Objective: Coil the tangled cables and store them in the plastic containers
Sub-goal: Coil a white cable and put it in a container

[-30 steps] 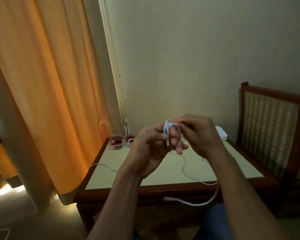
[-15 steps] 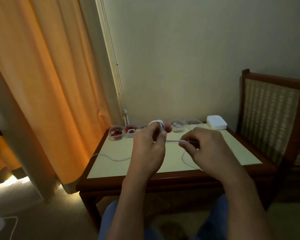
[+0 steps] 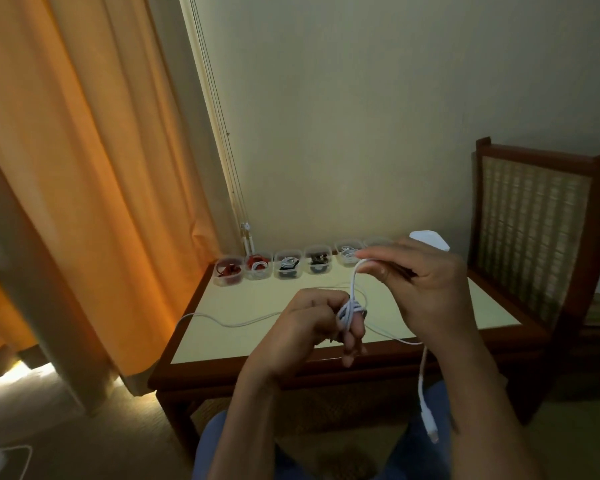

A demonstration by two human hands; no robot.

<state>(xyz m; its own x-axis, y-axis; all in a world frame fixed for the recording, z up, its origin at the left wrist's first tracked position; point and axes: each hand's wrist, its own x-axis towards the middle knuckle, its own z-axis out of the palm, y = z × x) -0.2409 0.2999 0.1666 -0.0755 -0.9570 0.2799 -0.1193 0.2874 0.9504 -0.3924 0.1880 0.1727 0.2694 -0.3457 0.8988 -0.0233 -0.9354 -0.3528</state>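
A white cable (image 3: 352,308) is partly wound into a small coil around the fingers of my left hand (image 3: 312,323), which grips it above the table's front half. My right hand (image 3: 416,282) pinches a strand of the same cable just above the coil. The cable's loose end with its connector (image 3: 430,424) hangs down past the table's front edge. Another white cable (image 3: 229,322) trails across the table to its left edge. Several small clear plastic containers (image 3: 286,268) holding coiled red, black and white cables line the table's far edge.
The low wooden table (image 3: 243,341) has a pale top and dark rim. A white box (image 3: 430,244) sits at its back right. A wooden chair with a woven back (image 3: 530,233) stands to the right, an orange curtain (image 3: 66,168) to the left.
The view has tilted down a little. My right hand rose and carried the strand up over the coil; my left hand dropped lower with the coil. The connector end now hangs over the front edge.
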